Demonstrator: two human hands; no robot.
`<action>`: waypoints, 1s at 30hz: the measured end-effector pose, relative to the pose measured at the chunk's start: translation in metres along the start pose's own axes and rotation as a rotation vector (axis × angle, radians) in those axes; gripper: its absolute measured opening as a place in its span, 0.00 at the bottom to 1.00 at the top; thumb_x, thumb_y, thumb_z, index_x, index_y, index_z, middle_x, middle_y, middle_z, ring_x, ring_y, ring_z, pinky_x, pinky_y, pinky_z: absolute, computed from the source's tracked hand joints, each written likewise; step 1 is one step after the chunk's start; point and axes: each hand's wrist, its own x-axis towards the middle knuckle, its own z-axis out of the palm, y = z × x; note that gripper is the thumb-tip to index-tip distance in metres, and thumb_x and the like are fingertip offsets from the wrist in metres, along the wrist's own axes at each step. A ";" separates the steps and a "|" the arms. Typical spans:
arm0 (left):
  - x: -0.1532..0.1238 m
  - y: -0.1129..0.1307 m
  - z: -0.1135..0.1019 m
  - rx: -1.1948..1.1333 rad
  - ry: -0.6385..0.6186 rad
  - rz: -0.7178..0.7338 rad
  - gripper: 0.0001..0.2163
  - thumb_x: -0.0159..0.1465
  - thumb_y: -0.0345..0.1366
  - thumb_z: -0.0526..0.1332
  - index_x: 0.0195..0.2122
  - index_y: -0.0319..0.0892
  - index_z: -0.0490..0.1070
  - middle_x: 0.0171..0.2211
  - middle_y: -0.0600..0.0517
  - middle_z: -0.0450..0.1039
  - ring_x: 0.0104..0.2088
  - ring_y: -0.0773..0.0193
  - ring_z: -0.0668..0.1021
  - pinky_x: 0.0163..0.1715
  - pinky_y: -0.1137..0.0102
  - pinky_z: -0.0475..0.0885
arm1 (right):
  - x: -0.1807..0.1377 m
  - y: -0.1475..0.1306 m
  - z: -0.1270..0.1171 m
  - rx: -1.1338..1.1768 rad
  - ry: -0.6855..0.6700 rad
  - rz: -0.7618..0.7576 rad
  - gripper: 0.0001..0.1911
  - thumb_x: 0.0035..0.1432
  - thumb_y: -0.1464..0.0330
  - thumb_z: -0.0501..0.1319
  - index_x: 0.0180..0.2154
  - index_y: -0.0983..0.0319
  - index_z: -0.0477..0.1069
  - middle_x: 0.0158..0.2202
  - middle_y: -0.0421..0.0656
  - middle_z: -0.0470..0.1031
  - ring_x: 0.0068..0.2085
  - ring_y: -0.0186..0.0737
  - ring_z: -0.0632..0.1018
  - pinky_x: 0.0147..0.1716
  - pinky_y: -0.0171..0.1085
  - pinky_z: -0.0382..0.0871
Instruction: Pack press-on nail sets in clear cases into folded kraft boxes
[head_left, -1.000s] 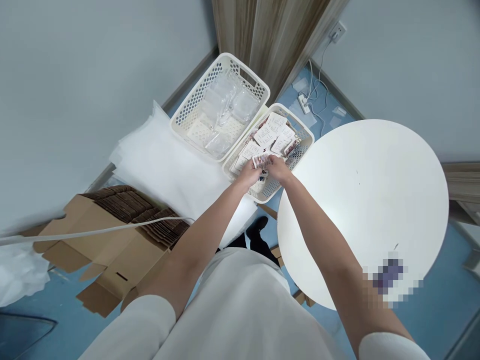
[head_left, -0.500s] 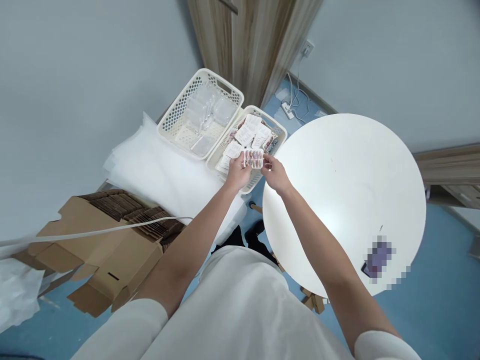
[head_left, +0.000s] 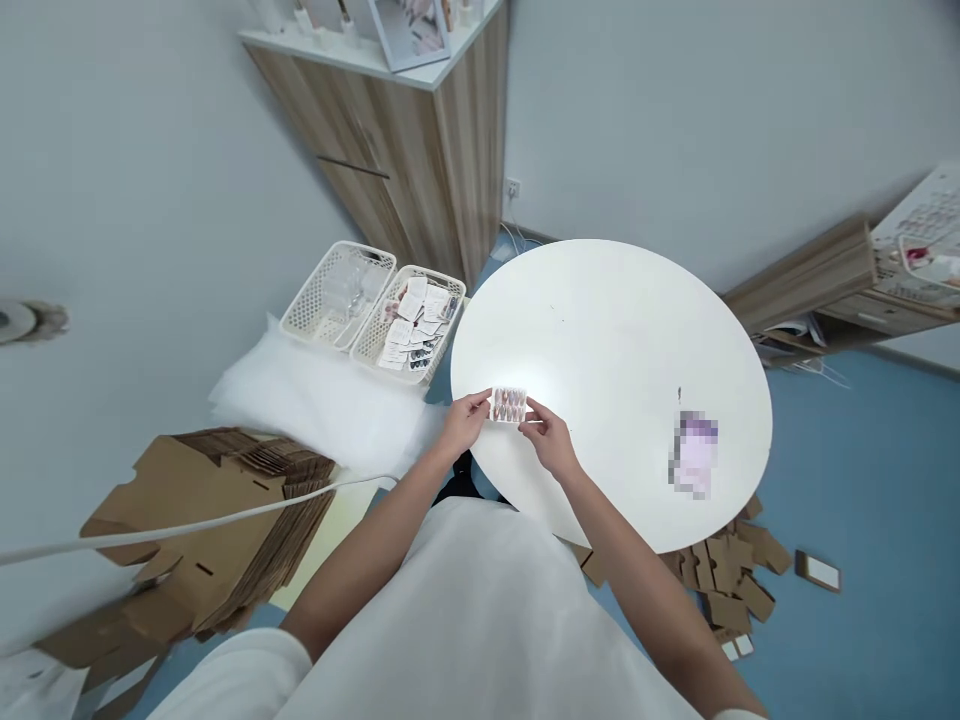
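Observation:
Between my two hands is a small white tray of press-on nails [head_left: 508, 405], with the nails set out in two rows. My left hand [head_left: 466, 424] pinches its left edge between thumb and fingers. On the opposite edge, my right hand [head_left: 549, 436] grips it the same way. The tray is over the near left part of a round white table [head_left: 600, 340]; whether it touches the surface I cannot tell. Left of the table stands a white basket [head_left: 358, 350] holding several white cards and more nail sets.
A second white basket [head_left: 291, 318] contains clear plastic cases. White foam sheets [head_left: 322, 410] and flattened cardboard boxes [head_left: 202, 500] lie at left, crossed by a pale cable [head_left: 247, 512]. A blurred purple object [head_left: 696, 455] rests on the table. More cardboard pieces [head_left: 727, 570] are on the floor at right.
Both hands have carried the nail tray from above the basket rightward to over the round table. My view has turned to the right, bringing the cabinet top and right-hand shelf into sight.

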 end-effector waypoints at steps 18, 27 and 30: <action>0.003 0.006 0.003 -0.029 -0.135 0.097 0.12 0.55 0.39 0.57 0.36 0.39 0.72 0.27 0.51 0.72 0.27 0.67 0.73 0.32 0.71 0.68 | -0.024 0.007 -0.007 0.171 0.004 -0.012 0.24 0.43 0.62 0.63 0.45 0.60 0.69 0.27 0.39 0.71 0.25 0.34 0.73 0.34 0.41 0.67; 0.025 0.015 -0.011 -0.148 -0.275 0.037 0.12 0.51 0.40 0.61 0.34 0.39 0.73 0.28 0.50 0.73 0.28 0.68 0.72 0.32 0.70 0.68 | -0.016 -0.001 0.000 0.231 0.012 0.040 0.22 0.39 0.63 0.66 0.40 0.61 0.70 0.25 0.38 0.72 0.25 0.34 0.73 0.37 0.42 0.66; 0.029 0.015 -0.003 -0.138 -0.349 0.028 0.12 0.51 0.41 0.62 0.33 0.39 0.74 0.28 0.50 0.73 0.27 0.69 0.72 0.32 0.70 0.68 | -0.024 0.001 -0.004 0.270 0.052 0.048 0.23 0.39 0.63 0.66 0.40 0.62 0.69 0.25 0.38 0.72 0.26 0.35 0.74 0.38 0.43 0.66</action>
